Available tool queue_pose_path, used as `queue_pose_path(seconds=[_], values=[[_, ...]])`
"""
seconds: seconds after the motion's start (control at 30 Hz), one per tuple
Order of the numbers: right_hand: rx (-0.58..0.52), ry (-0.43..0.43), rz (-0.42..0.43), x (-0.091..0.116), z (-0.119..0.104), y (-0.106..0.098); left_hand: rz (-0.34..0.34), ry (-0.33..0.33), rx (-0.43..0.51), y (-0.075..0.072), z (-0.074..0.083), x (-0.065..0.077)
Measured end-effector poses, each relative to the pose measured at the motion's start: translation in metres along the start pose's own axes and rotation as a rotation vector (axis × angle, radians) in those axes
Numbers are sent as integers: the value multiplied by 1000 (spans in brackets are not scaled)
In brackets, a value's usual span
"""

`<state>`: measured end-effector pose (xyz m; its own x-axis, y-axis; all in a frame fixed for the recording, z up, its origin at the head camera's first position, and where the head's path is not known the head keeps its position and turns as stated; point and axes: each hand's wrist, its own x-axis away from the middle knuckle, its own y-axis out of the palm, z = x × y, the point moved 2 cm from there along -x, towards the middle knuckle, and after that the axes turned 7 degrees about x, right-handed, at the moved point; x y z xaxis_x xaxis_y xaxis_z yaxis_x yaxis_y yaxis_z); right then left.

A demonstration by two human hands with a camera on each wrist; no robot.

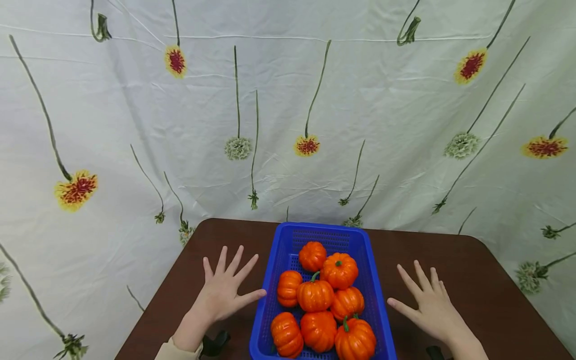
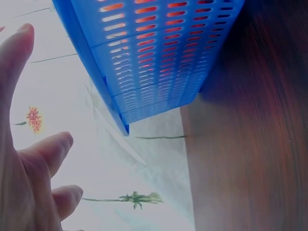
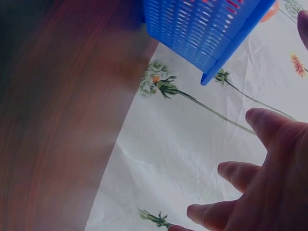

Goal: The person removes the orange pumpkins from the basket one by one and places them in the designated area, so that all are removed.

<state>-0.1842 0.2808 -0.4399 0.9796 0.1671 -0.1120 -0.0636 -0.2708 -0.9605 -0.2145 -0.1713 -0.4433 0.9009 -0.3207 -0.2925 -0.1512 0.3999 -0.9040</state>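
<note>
In the head view a blue plastic basket (image 1: 379, 300) with slotted walls stands on the dark table. Several small orange pumpkins (image 1: 315, 295) lie inside it, some with green stems. To the basket's left my left hand (image 1: 223, 294) hovers with its fingers spread, holding nothing; its thumb tip comes close to the rim. My right hand (image 1: 427, 305) is spread on the other side, apart from the basket and holding nothing. Both wrist views show the basket's side wall (image 2: 159, 53) beyond the spread fingers, with orange showing through the slots.
The dark brown wooden table (image 1: 432, 250) has rounded far corners. Behind it hangs a pale cloth (image 1: 279, 115) printed with flowers and stems. Dark straps (image 1: 215, 344) sit at both wrists.
</note>
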Motion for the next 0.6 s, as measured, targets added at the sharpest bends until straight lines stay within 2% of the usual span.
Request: queue_pose_path(seconds=[0.23, 0.6], values=[[10, -8, 26, 2, -6, -4, 4, 10, 85, -2, 7, 0], [-139, -55, 93, -1, -21, -7, 15, 19, 370, 2, 19, 6]])
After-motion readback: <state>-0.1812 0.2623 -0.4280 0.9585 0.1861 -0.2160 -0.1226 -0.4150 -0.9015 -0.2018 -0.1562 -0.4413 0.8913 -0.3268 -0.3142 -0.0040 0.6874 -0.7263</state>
